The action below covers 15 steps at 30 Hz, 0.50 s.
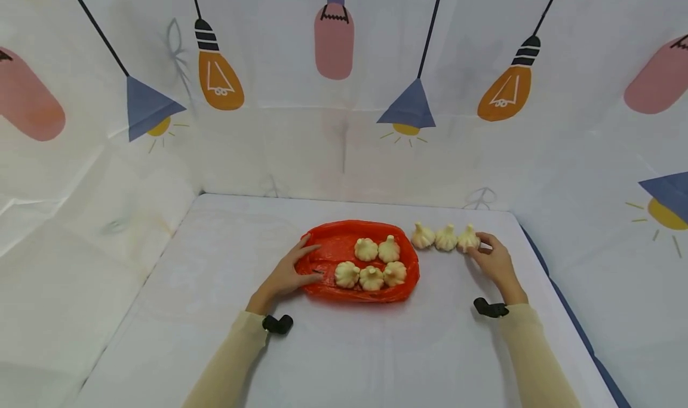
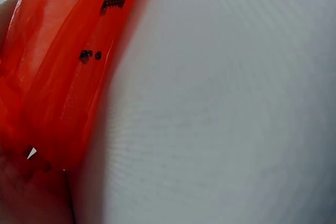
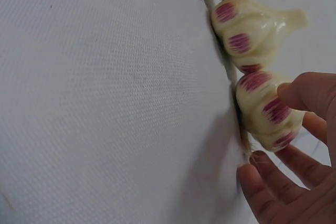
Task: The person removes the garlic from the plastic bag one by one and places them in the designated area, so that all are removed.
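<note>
A red tray (image 1: pixel 333 244) wrapped in shiny plastic lies on the white table, two garlic bulbs at its back and three along its front. My left hand (image 1: pixel 286 275) holds its left end, fingers and thumb spread over the rim. Black printing marks the red plastic (image 2: pixel 68 93) in the left wrist view. To the tray's right, three garlic bulbs stand in a row. My right hand (image 1: pixel 497 266) pinches the rightmost bulb (image 3: pixel 268 111) between thumb and fingers, close at the table. This bulb has purple streaks and a tuft of roots; the middle bulb (image 3: pixel 247 32) sits right beside it.
The white table (image 1: pixel 344 354) reaches back to a pale cloth wall (image 1: pixel 301 151) printed with lamps and bulbs. Cloth also hangs at both sides. A dark blue strip (image 1: pixel 570 312) runs along the table's right edge. Black devices (image 1: pixel 278 324) sit on both wrists.
</note>
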Tool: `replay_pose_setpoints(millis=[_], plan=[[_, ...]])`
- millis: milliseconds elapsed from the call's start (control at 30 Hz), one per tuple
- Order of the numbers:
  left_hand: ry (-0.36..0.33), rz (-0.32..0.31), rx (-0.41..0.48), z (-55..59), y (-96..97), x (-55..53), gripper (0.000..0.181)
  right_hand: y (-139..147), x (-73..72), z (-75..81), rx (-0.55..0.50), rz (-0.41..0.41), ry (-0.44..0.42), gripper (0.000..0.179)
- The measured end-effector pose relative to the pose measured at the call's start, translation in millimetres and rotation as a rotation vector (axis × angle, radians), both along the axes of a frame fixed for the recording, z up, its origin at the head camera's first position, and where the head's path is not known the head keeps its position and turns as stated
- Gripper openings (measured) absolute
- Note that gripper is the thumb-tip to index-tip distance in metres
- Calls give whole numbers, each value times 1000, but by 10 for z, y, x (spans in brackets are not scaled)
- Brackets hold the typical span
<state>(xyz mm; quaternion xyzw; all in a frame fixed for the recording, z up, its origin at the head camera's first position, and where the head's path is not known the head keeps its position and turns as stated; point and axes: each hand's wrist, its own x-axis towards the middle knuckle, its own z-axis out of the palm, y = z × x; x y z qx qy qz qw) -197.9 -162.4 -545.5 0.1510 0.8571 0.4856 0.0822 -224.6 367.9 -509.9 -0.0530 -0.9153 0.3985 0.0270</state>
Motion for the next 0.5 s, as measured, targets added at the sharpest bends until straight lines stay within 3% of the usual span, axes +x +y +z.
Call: replay_pose_setpoints(millis=[500], plan=[[-22,-3,9,-3,10,9,77,19,31,34,29,-12,-36,68]])
